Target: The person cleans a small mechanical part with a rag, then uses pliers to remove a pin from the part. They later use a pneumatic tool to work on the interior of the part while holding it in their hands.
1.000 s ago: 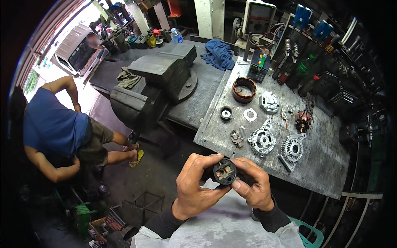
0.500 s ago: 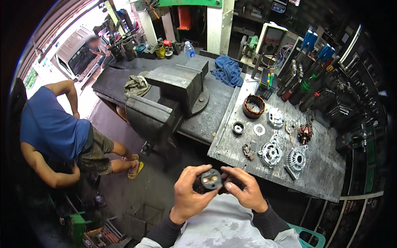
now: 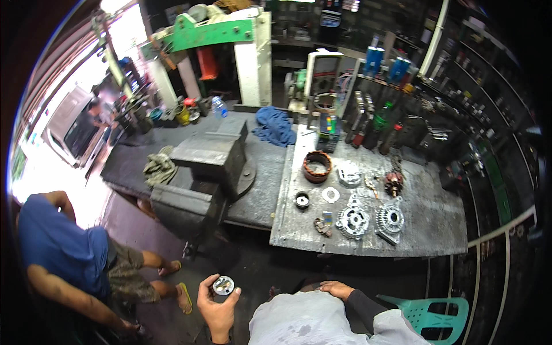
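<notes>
My left hand [image 3: 217, 311] grips a small round part [image 3: 223, 286] with a pale rim, held out low and left of my body. My right hand [image 3: 336, 289] lies near my grey shirt with fingers stretched over a dark surface, apparently my leg. Beyond them, on a worn metal worktop [image 3: 425, 236], lie disassembled parts: a copper-wound ring [image 3: 316, 177], silver housings [image 3: 352, 229], a finned housing [image 3: 390, 224], a thin plate ring [image 3: 325, 190], a small dark cup [image 3: 302, 200] and a rotor with coppery body [image 3: 394, 184].
A large vise [image 3: 204, 152] stands left of the parts, near rags [image 3: 274, 126]. A person [image 3: 60, 259] in a blue shirt is close at left; another [image 3: 100, 118] is by a vehicle outside. A teal plastic chair [image 3: 451, 307] is at lower right, tools [image 3: 376, 118] behind.
My hands have parted: the left carried the round part down and leftward, while the right let go and dropped toward my body. The view has shifted upward, and the blue-shirted person's arm hangs lower.
</notes>
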Motion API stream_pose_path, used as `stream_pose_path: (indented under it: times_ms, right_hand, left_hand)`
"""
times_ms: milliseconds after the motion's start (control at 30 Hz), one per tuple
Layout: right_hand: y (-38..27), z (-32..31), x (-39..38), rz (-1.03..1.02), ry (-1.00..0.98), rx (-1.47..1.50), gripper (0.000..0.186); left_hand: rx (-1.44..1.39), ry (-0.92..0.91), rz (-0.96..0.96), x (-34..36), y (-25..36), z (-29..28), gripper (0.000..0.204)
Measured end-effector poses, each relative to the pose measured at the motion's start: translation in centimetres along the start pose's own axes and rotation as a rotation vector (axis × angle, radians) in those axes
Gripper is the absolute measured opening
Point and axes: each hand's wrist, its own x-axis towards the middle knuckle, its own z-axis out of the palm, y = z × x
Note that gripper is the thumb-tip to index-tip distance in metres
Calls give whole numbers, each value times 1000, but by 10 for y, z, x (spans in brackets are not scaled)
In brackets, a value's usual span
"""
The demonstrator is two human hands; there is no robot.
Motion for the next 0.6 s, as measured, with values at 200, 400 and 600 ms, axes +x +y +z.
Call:
stream_pose_path:
  times_ms: [200,400,600]
  right_hand:
    - [23,-1,-21,402,164,469,47]
    - [98,-26,-58,294,235,-340,46]
    - [103,15,-34,391,409,-249,40]
  left_hand:
    - [-28,-120,11,7,5,14,60]
    - [-10,-316,50,9,17,25,47]
    - [-91,-375,-6,9,24,41,54]
